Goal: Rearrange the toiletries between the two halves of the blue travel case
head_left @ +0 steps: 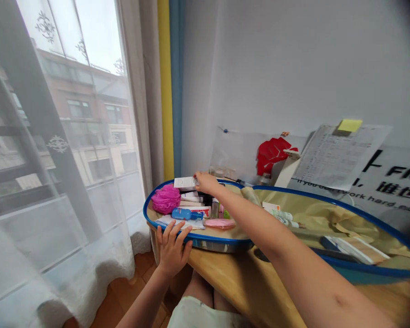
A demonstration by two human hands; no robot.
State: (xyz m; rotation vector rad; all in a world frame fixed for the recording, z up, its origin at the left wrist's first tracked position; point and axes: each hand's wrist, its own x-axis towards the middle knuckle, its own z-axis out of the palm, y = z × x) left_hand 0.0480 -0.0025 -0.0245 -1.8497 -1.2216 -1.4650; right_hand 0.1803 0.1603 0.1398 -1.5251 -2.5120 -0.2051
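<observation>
A wide oval tray with a blue rim rests on a wooden desk, its right part lined with yellowish cloth. My right hand reaches across it, with the fingertips at the end of a white box by the far rim. Whether those fingers grip the box I cannot tell. My left hand stays at the near rim, fingers spread and holding nothing. Near it lie a pink bath pouf, a blue tube, white tubes and a pink soap dish.
Sheer white curtains and a window fill the left side, above a wooden floor. Papers, a yellow sticky note and a red cut-out hang on the wall behind the desk. Small bottles stand along the tray's far side. My knees lie below the desk edge.
</observation>
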